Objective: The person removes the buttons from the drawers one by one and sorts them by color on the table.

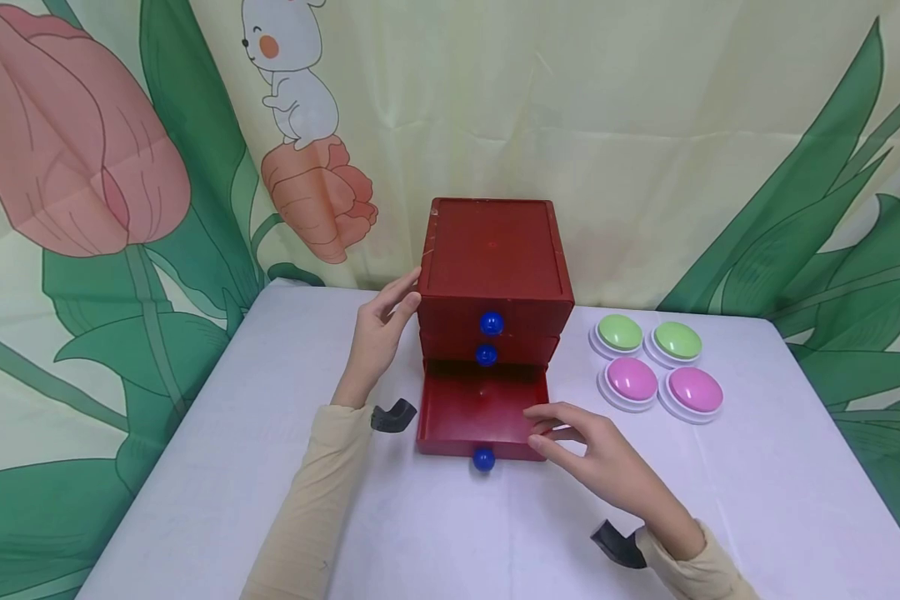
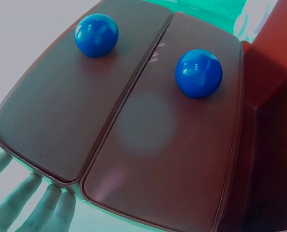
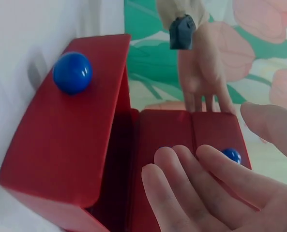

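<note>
A dark red cabinet (image 1: 495, 250) with three drawers and round blue knobs stands near the back of the table. Its bottom drawer (image 1: 457, 417) is pulled out toward me, while the upper two are closed. My left hand (image 1: 376, 333) rests with relaxed fingers against the cabinet's left side; its fingertips (image 2: 51, 198) lie along that side in the left wrist view. Over the right wall of the pulled-out drawer is my right hand (image 1: 592, 454), fingers loosely bent and nothing between them. In the right wrist view the right hand's fingers (image 3: 174, 188) are spread before the drawer fronts.
To the right of the cabinet sit two green push lights (image 1: 619, 332) with two pink ones (image 1: 632, 380) in front, all on white bases. A printed cloth (image 1: 607, 125) hangs behind the white table (image 1: 217, 467).
</note>
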Motion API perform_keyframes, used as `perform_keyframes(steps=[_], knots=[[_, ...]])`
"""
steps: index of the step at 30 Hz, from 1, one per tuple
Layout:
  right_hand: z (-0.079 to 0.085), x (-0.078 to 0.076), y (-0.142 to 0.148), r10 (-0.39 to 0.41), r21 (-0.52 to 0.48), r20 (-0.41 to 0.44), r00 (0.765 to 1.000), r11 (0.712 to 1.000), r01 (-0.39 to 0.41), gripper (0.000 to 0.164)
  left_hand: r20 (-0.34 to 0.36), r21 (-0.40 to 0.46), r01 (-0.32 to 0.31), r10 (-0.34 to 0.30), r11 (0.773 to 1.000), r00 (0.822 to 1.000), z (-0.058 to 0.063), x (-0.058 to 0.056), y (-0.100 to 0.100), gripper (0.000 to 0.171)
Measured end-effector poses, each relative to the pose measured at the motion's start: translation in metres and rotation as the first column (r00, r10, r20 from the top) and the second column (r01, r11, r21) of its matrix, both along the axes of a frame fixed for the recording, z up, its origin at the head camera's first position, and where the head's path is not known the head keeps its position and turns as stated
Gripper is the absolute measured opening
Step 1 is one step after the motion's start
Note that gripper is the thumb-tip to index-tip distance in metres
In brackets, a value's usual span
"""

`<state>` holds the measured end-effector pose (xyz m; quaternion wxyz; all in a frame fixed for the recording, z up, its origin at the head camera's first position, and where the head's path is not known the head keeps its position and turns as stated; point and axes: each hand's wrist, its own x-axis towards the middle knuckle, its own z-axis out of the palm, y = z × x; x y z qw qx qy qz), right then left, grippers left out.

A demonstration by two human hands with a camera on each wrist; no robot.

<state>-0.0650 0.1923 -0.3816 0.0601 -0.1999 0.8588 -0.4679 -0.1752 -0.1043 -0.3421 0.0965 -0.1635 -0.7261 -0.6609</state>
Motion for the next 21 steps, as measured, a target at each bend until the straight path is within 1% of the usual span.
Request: perform_keyframes(steps=[5, 10, 14, 21], knots=[[-0.001, 0.001, -0.005, 0.047, 0.006, 0.044, 0.998, 0.999, -0.047, 0.034, -0.005, 0.005, 0.0, 0.0, 1.0, 1.0, -0.001, -0.001, 0.0, 0.045], [-0.004, 0.002, -0.008, 0.103, -0.005, 0.084, 0.991, 0.995, -0.102, 0.032, -0.011, 0.007, 0.001, 0.0, 1.0, 1.0, -0.001, -0.001, 0.0, 0.045], [-0.008, 0.003, -0.011, 0.123, -0.009, 0.112, 0.986, 0.992, -0.123, 0.033, -0.01, 0.002, -0.004, 0.004, 1.0, 1.0, -0.001, -0.001, 0.0, 0.045], [-0.017, 0.004, -0.016, 0.155, -0.013, 0.125, 0.98, 0.988, -0.154, 0.033, -0.008, 0.001, -0.003, 0.003, 1.0, 1.0, -0.002, -0.001, 0.0, 0.045]])
